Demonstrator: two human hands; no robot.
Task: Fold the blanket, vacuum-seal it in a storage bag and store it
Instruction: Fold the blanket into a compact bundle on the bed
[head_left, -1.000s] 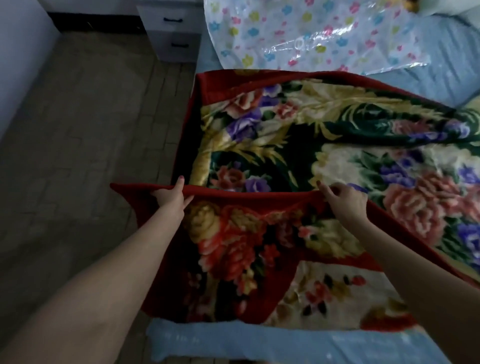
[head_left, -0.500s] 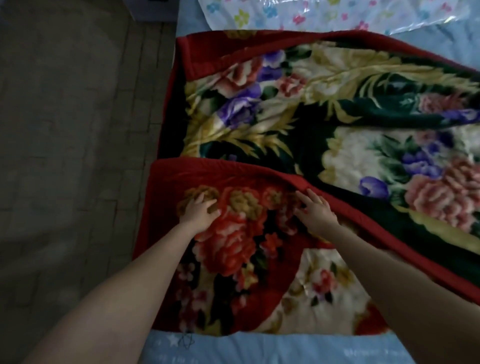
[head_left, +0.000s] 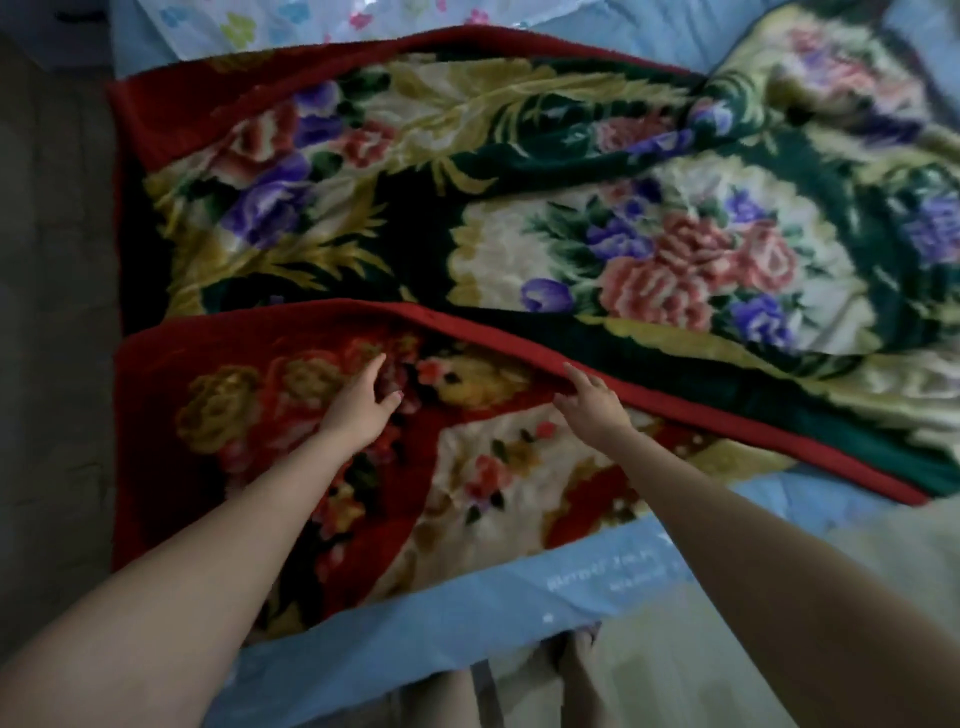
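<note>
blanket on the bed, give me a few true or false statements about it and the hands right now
1. The near edge of the blanket is folded over onto itself. True.
2. The left hand rests flat on the folded flap. True.
3. The right hand holds the storage bag. False: it touches the flap's red border; the storage bag lies beyond the blanket's far edge.
4. The blanket is already inside the bag. False: it lies spread on the blue sheet.
5. The blanket bears a floral pattern. True.
</note>
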